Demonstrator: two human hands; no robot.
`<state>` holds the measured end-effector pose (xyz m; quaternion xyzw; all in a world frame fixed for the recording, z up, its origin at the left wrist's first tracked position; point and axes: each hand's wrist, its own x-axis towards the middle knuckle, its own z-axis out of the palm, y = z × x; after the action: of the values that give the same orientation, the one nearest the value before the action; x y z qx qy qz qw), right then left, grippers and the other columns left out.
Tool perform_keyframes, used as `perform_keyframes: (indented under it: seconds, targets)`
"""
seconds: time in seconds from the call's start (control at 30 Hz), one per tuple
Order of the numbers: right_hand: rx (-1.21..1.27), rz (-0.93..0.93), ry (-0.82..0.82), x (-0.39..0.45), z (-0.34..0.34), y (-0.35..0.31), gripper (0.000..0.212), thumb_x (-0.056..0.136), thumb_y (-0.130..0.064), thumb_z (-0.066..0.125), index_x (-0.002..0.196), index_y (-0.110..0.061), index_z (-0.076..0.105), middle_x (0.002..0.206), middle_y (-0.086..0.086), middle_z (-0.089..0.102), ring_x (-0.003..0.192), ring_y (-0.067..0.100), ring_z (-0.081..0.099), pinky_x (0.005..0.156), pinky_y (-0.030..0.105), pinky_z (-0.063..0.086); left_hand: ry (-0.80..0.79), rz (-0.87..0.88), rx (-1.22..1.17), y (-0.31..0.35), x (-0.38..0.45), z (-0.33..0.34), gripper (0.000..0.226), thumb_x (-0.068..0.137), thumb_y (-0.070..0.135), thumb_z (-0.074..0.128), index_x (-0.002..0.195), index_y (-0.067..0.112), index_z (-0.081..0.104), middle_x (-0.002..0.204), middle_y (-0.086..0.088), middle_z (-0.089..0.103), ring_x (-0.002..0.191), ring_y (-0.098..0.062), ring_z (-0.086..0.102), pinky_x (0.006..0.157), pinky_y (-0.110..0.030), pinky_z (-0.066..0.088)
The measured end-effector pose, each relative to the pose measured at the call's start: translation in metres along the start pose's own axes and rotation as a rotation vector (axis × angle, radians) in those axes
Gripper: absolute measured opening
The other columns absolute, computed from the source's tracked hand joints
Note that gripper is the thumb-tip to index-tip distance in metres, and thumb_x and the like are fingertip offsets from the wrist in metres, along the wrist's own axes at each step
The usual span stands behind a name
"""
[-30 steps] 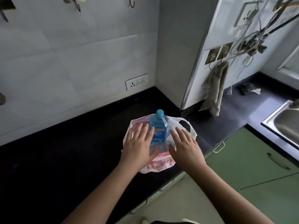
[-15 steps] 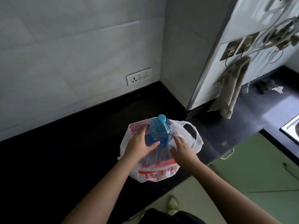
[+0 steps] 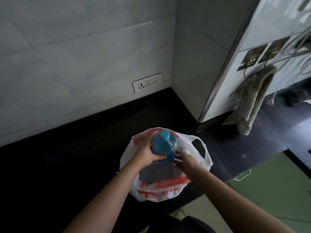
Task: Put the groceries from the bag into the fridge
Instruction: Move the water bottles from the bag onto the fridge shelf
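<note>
The left hand (image 3: 144, 153) has its grip wrapped around the side of a blue bottle (image 3: 164, 145), thumb across the front, holding it upright in the mouth of a white plastic bag (image 3: 158, 190). The right hand (image 3: 186, 161) pinches the bag's plastic just beside the bottle's base, fingers closed on the film. The bottle has a light blue cap (image 3: 164, 135) and blue liquid; its label is hidden by the fingers. The bag carries red bands and red print near its bottom edge, where "8000" can be made out and the rest is too blurred to read. A dark shape shows through the plastic below the bottle; what it is cannot be told. The bag sits at the front edge of a black bench (image 3: 67, 157), with one handle loop (image 3: 199, 147) open to the right. Compared with half a second ago, the left hand has closed fully around the bottle. A white wall socket (image 3: 146, 82) lies behind, and a grey towel (image 3: 252, 101) hangs to the right.
</note>
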<state>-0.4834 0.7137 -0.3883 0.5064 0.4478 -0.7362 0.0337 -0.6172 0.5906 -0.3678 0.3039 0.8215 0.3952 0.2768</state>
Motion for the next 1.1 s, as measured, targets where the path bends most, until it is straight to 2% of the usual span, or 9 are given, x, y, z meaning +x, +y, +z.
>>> perform_keyframes:
  seconds: [0.1, 0.23, 0.43, 0.57, 0.7, 0.77, 0.87, 1.0, 1.1]
  targets:
    - [-0.010, 0.017, -0.012, 0.002, -0.003, -0.002, 0.031, 0.101, -0.030, 0.040, 0.106, -0.008, 0.061, 0.104, 0.008, 0.065, 0.102, 0.024, 0.059, 0.093, 0.036, 0.045, 0.018, 0.019, 0.016, 0.006, 0.001, -0.002, 0.089, 0.050, 0.021, 0.097, 0.127, 0.028, 0.054, 0.124, 0.015, 0.058, 0.119, -0.008, 0.053, 0.102, -0.024, 0.041]
    - [-0.005, 0.012, -0.017, 0.002, -0.004, -0.002, 0.040, 0.103, -0.038, 0.032, 0.104, -0.009, 0.060, 0.103, 0.009, 0.064, 0.101, 0.024, 0.059, 0.100, 0.040, 0.044, 0.035, -0.016, 0.047, 0.014, -0.009, 0.002, 0.083, 0.054, 0.024, 0.096, 0.124, 0.032, 0.052, 0.116, 0.022, 0.053, 0.109, 0.000, 0.049, 0.081, -0.003, 0.035]
    - [-0.027, 0.043, -0.048, -0.009, -0.010, -0.001, 0.037, 0.100, -0.038, 0.038, 0.098, -0.011, 0.063, 0.107, 0.013, 0.064, 0.102, 0.027, 0.060, 0.093, 0.038, 0.048, 0.045, 0.011, 0.127, 0.029, -0.033, 0.002, 0.090, 0.054, 0.041, 0.093, 0.132, 0.034, 0.048, 0.131, 0.019, 0.053, 0.122, -0.007, 0.048, 0.101, -0.029, 0.041]
    - [0.036, 0.034, -0.099, -0.020, -0.016, -0.003, 0.024, 0.097, -0.029, 0.048, 0.106, -0.012, 0.063, 0.118, 0.016, 0.060, 0.103, 0.029, 0.063, 0.087, 0.035, 0.050, 0.087, 0.040, 0.081, 0.047, -0.051, -0.009, 0.084, 0.055, 0.039, 0.093, 0.126, 0.042, 0.047, 0.123, 0.027, 0.053, 0.118, 0.002, 0.050, 0.100, -0.026, 0.045]
    - [0.080, -0.100, -0.202, -0.034, -0.025, -0.007, 0.017, 0.100, -0.023, 0.048, 0.110, -0.015, 0.059, 0.110, 0.007, 0.064, 0.090, 0.015, 0.065, 0.071, 0.025, 0.055, 0.139, 0.094, 0.051, 0.073, -0.068, -0.020, 0.080, 0.058, 0.032, 0.093, 0.120, 0.049, 0.046, 0.109, 0.040, 0.054, 0.107, 0.025, 0.046, 0.083, -0.004, 0.043]
    - [0.112, -0.143, -0.243, -0.045, -0.026, -0.013, 0.015, 0.101, -0.021, 0.046, 0.103, -0.020, 0.060, 0.102, 0.003, 0.065, 0.088, 0.015, 0.066, 0.071, 0.027, 0.056, 0.151, 0.126, 0.045, 0.083, -0.073, -0.023, 0.076, 0.058, 0.030, 0.093, 0.119, 0.046, 0.050, 0.110, 0.041, 0.055, 0.109, 0.022, 0.048, 0.082, -0.005, 0.043]
    - [0.087, -0.169, -0.296, -0.056, -0.026, -0.024, 0.015, 0.099, -0.022, 0.051, 0.103, -0.019, 0.065, 0.102, 0.006, 0.067, 0.089, 0.019, 0.066, 0.077, 0.030, 0.057, 0.184, 0.149, 0.033, 0.092, -0.078, -0.024, 0.079, 0.057, 0.033, 0.094, 0.124, 0.039, 0.054, 0.117, 0.027, 0.060, 0.112, 0.014, 0.052, 0.089, -0.014, 0.047]
    - [0.032, -0.122, -0.327, -0.066, -0.026, -0.034, 0.022, 0.094, -0.032, 0.057, 0.107, -0.020, 0.070, 0.103, 0.010, 0.067, 0.090, 0.024, 0.067, 0.077, 0.032, 0.056, 0.233, 0.139, -0.012, 0.099, -0.087, -0.027, 0.076, 0.056, 0.029, 0.094, 0.114, 0.052, 0.050, 0.111, 0.027, 0.060, 0.105, 0.018, 0.054, 0.084, -0.004, 0.045]
    - [-0.004, -0.121, -0.361, -0.071, -0.027, -0.037, 0.024, 0.097, -0.031, 0.054, 0.111, -0.019, 0.069, 0.108, 0.013, 0.064, 0.092, 0.026, 0.067, 0.079, 0.035, 0.058, 0.267, 0.113, -0.068, 0.102, -0.096, -0.028, 0.078, 0.058, 0.027, 0.093, 0.119, 0.049, 0.050, 0.116, 0.023, 0.059, 0.108, 0.015, 0.054, 0.084, -0.007, 0.048]
